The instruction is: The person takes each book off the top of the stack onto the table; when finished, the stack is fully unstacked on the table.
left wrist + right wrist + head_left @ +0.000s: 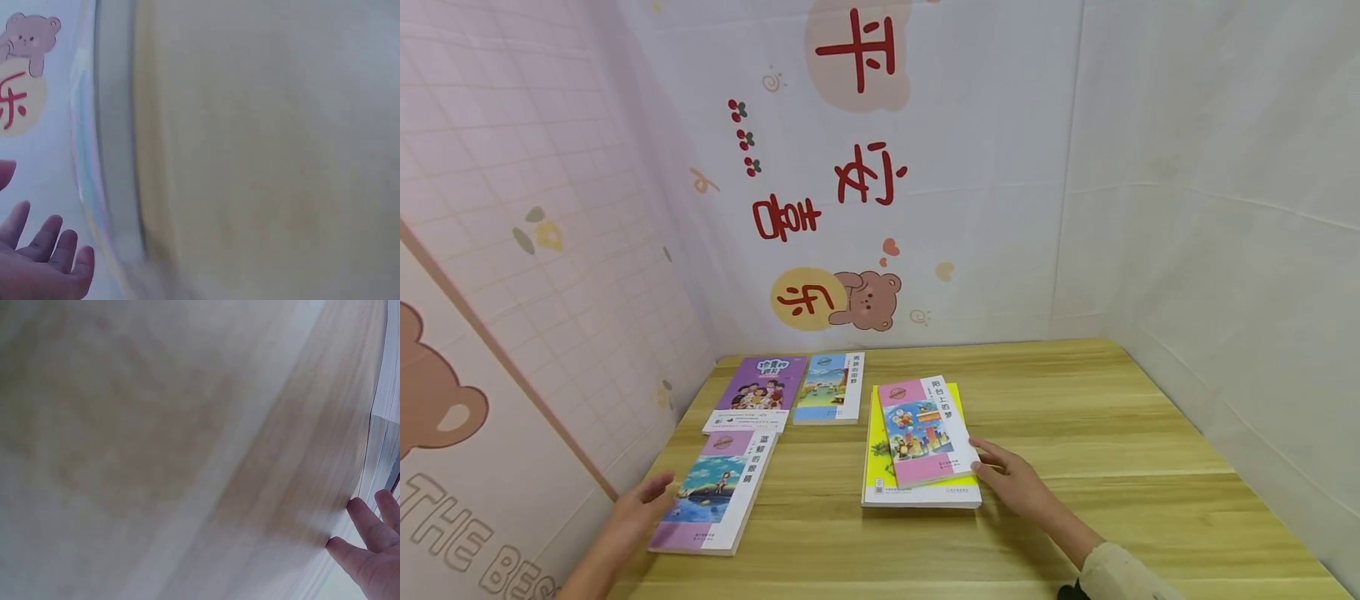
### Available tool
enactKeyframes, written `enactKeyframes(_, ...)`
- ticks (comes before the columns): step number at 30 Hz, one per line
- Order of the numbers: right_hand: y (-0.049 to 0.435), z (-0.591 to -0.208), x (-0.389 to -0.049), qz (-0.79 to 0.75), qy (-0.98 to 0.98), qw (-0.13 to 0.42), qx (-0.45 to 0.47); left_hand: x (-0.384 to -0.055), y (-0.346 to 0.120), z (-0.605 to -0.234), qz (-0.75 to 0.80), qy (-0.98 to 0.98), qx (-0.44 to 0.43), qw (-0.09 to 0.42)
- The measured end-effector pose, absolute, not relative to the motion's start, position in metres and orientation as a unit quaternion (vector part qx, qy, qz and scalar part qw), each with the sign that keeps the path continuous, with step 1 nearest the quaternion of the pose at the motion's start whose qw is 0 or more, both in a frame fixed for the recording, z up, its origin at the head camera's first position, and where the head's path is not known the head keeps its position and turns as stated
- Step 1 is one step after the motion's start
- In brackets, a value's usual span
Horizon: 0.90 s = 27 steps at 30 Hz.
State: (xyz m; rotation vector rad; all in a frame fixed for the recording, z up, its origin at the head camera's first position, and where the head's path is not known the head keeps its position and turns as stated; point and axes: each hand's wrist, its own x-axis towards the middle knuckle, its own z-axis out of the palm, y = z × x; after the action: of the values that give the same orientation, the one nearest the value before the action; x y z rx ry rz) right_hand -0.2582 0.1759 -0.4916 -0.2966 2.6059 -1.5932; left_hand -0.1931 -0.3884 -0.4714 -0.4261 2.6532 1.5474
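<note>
My right hand (1011, 482) is at the right edge of two stacked books. Its fingertips touch that side, and in the right wrist view its fingers (364, 528) are extended along the page edges. On top of the stack lies a pink-and-white book (921, 433), slightly tilted over a larger yellow book (877, 454). My left hand (636, 515) is beside the left edge of another pink-and-white book (709, 487) with a seaside picture. In the left wrist view its fingers (47, 240) are loosely spread, with nothing in them.
Behind the left book lie a purple book (760, 390), its near edge meeting that book's far end, and a light-blue book (826, 390). The wooden table (1075, 400) is bordered by a printed cloth (985, 250) at the back and sides.
</note>
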Motion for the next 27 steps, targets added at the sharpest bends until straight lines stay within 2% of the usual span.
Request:
enactKeyframes(14, 0.176, -0.493, -0.258, -0.518, 0.849, 0.032, -0.101, -0.218, -0.33, -0.454, 0.534, 0.839, -0.108, -0.004)
enactKeyframes(27, 0.174, -0.491, -0.258, -0.522, 0.848, 0.037, -0.086, -0.242, -0.26, -0.451, 0.627, 0.776, -0.067, 0.004)
